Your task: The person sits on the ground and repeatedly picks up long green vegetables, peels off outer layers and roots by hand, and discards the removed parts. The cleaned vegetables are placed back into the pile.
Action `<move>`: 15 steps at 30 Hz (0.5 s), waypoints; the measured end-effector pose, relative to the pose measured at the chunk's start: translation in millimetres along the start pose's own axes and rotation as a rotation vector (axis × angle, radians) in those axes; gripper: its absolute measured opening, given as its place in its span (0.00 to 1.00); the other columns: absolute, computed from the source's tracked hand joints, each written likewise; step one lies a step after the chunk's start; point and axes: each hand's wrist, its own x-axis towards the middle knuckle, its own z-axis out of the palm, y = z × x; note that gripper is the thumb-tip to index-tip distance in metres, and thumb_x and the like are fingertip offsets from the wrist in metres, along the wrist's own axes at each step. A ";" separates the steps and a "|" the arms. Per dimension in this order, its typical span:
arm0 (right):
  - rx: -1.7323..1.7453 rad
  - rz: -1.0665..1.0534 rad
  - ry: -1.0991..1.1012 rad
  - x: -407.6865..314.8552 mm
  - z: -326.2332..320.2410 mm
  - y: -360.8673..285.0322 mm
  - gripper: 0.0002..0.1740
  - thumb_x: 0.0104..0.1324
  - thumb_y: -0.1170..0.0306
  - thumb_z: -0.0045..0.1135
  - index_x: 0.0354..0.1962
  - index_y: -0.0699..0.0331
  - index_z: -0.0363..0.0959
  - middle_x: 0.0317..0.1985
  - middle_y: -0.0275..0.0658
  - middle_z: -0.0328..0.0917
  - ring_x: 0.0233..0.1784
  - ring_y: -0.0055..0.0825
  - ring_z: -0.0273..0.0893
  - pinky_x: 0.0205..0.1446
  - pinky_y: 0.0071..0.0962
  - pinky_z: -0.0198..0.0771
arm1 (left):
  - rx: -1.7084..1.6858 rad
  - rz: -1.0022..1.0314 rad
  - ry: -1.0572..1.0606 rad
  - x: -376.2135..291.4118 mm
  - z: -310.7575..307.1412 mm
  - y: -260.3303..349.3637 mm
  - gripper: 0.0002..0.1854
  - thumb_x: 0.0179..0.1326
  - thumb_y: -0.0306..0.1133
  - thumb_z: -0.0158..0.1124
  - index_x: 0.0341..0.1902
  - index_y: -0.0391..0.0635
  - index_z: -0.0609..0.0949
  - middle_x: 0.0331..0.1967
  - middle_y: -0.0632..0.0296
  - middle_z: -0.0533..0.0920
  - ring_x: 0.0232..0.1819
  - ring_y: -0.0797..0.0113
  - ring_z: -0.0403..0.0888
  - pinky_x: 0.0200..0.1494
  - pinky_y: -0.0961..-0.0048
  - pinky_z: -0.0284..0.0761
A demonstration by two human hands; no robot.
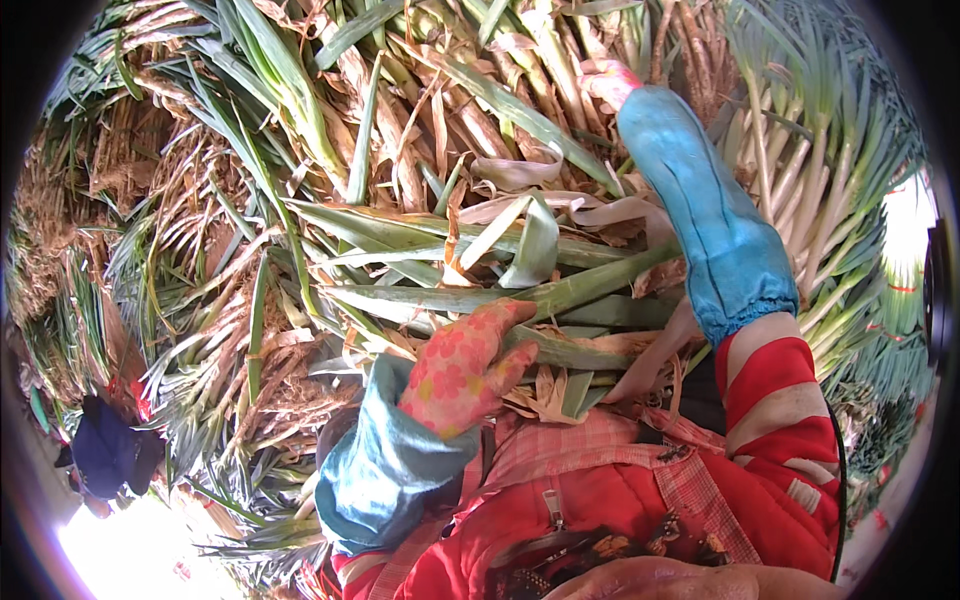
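My left hand, in a pink glove with a floral print, rests palm down at the near edge of a heap of loose green onion leaves. Its thumb and forefinger are spread, with nothing plainly gripped between them. Farther off, my right hand reaches into the pile of unpeeled green onions, whose stalks wear dry brown skins. Its fingertips touch the stalks, but whether they close on one is not clear. Blue sleeve covers run over both forearms. Torn, papery skins lie between the hands.
Cleaner green onions with white stems lie to the right. Beyond them are bundles tied with red bands. More brown-rooted onions are heaped at left. A dark cloth shape, perhaps clothing, is at lower left.
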 end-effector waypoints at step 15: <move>0.486 0.154 0.105 -13.3 57.4 7.8 0.36 0.44 0.59 0.68 0.49 0.64 0.63 0.45 0.45 0.71 0.48 0.35 0.70 0.48 0.29 0.69 | 0.158 0.342 -0.001 9.9 29.7 2.2 0.22 0.51 0.29 0.58 0.52 0.40 0.71 0.47 0.48 0.73 0.51 0.50 0.70 0.53 0.63 0.66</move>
